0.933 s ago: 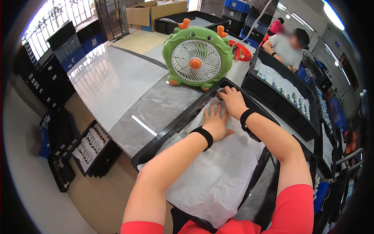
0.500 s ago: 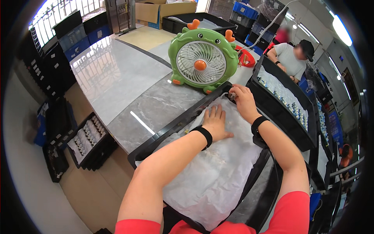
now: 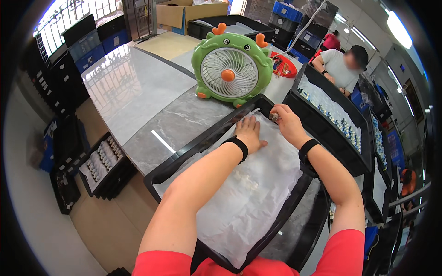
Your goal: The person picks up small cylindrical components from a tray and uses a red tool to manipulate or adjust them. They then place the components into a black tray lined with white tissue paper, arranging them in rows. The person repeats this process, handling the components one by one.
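Note:
A white paper sheet [image 3: 244, 202] lines a long black tray [image 3: 177, 162] in front of me. My left hand [image 3: 249, 134] lies flat on the sheet towards the tray's far end, palm down with its fingers stretched out. At the far right corner, my right hand [image 3: 286, 122] pinches a small grey-brown piece [image 3: 274, 117], mostly hidden by the fingers. Pale shapes show faintly through the middle of the sheet. Just beyond the tray stands a green animal-shaped fan [image 3: 231, 69] with an orange hub.
To the right, a black crate [image 3: 317, 120] holds rows of small blue-and-gold parts on white lining. A co-worker [image 3: 340, 66] sits behind it near a red basket [image 3: 284, 66]. Low at left are stacked trays [image 3: 110, 177] of small parts. A cardboard box [image 3: 172, 16] stands at the back.
The sheet now reaches closer to the tray's left wall and covers yellowish bits that showed there. My left hand remains flat on it; my right hand still pinches the piece. The view has shifted slightly.

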A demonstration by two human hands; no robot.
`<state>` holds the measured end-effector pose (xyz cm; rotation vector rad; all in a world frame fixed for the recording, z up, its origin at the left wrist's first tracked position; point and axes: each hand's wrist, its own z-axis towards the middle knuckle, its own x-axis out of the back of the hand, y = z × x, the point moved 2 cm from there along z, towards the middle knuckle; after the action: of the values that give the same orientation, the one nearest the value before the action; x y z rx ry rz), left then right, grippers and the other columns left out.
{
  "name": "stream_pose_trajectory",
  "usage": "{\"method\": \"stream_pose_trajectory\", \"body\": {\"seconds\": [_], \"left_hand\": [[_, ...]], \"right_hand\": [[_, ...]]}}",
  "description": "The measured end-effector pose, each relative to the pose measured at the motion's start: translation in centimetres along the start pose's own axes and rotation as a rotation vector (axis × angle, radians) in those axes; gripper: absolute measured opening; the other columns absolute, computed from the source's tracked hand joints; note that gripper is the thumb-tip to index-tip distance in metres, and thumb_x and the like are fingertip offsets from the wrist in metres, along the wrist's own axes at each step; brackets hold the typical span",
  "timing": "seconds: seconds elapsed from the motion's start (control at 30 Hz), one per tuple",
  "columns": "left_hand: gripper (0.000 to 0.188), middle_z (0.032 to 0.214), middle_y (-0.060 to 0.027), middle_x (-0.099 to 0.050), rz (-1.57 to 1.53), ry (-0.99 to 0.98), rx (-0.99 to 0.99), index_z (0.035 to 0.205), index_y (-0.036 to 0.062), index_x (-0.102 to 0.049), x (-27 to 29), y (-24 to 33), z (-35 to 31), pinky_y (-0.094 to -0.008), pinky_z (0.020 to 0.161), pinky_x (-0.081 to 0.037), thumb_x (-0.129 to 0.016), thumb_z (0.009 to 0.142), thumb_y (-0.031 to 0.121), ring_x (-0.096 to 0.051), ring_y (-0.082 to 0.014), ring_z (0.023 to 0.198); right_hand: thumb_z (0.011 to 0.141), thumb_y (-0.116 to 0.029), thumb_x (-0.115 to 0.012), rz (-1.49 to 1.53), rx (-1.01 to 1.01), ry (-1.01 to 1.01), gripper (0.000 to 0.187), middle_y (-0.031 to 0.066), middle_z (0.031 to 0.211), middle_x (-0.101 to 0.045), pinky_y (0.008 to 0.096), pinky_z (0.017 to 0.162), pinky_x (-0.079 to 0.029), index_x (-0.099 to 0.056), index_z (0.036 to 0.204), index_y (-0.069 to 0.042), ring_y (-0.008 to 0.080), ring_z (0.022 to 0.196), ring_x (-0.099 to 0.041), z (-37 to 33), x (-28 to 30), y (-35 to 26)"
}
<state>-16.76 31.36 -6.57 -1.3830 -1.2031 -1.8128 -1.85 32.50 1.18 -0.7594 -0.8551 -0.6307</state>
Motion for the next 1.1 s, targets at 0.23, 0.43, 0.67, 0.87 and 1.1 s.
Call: {"method": "stream_pose_trajectory", "body": {"seconds": [0.23, 0.43, 0.67, 0.87, 1.1], "left_hand": [[0.08, 0.147, -0.021, -0.023, -0.017, -0.04, 0.052, 0.137, -0.0011, -0.031, 0.2, 0.4, 0.7, -0.0461, 0.11, -0.018, -0.054, 0.084, 0.054, -0.021, -0.0365, 0.136], [0.088, 0.15, -0.0233, -0.015, 0.014, -0.176, 0.019, 0.145, 0.0092, -0.024, 1.3, 1.1, 0.5, -0.0485, 0.112, -0.012, -0.051, 0.081, 0.063, -0.011, -0.0421, 0.139], [0.088, 0.15, -0.0232, -0.015, -0.02, -0.157, 0.017, 0.146, 0.0142, -0.025, 0.9, 1.6, 1.3, -0.0512, 0.111, -0.015, -0.051, 0.079, 0.066, -0.011, -0.0441, 0.138], [0.087, 0.151, -0.0232, -0.012, 0.041, -0.143, -0.051, 0.146, 0.019, -0.024, 0.3, 1.3, 1.3, -0.0529, 0.11, -0.014, -0.05, 0.079, 0.067, -0.01, -0.0457, 0.138], [0.096, 0.15, -0.0251, -0.011, 0.158, -0.191, -0.051, 0.146, 0.0068, -0.022, 2.3, 1.9, -0.4, -0.0536, 0.11, -0.014, -0.049, 0.078, 0.069, -0.01, -0.0449, 0.138]], "right_hand": [[0.077, 0.007, -0.056, 0.053, -0.06, -0.133, 0.026, 0.0149, 0.105, -0.057, 0.0391, 0.077, -0.049, -0.057, 0.099, -0.006, 0.0357, 0.091, -0.059, -1.3, 1.5, 0.5], [0.08, -0.003, -0.062, 0.151, -0.236, -0.386, 0.023, 0.0146, 0.096, -0.057, 0.0375, 0.078, -0.047, -0.055, 0.102, -0.006, 0.0309, 0.092, -0.058, -3.0, 3.9, 0.7], [0.081, -0.008, -0.063, 0.074, -0.245, -0.634, 0.026, 0.0156, 0.098, -0.057, 0.0376, 0.082, -0.046, -0.054, 0.105, -0.006, 0.0322, 0.096, -0.056, -5.8, 5.1, -0.3], [0.08, -0.008, -0.06, -0.016, -0.237, -0.719, 0.025, 0.0159, 0.099, -0.057, 0.0394, 0.081, -0.047, -0.056, 0.104, -0.008, 0.0343, 0.095, -0.057, -8.2, 3.8, 1.2], [0.078, -0.009, -0.06, -0.102, -0.252, -0.729, 0.025, 0.0147, 0.1, -0.058, 0.0411, 0.079, -0.048, -0.057, 0.103, -0.01, 0.0341, 0.093, -0.058, -9.1, 2.8, 1.6]]}}
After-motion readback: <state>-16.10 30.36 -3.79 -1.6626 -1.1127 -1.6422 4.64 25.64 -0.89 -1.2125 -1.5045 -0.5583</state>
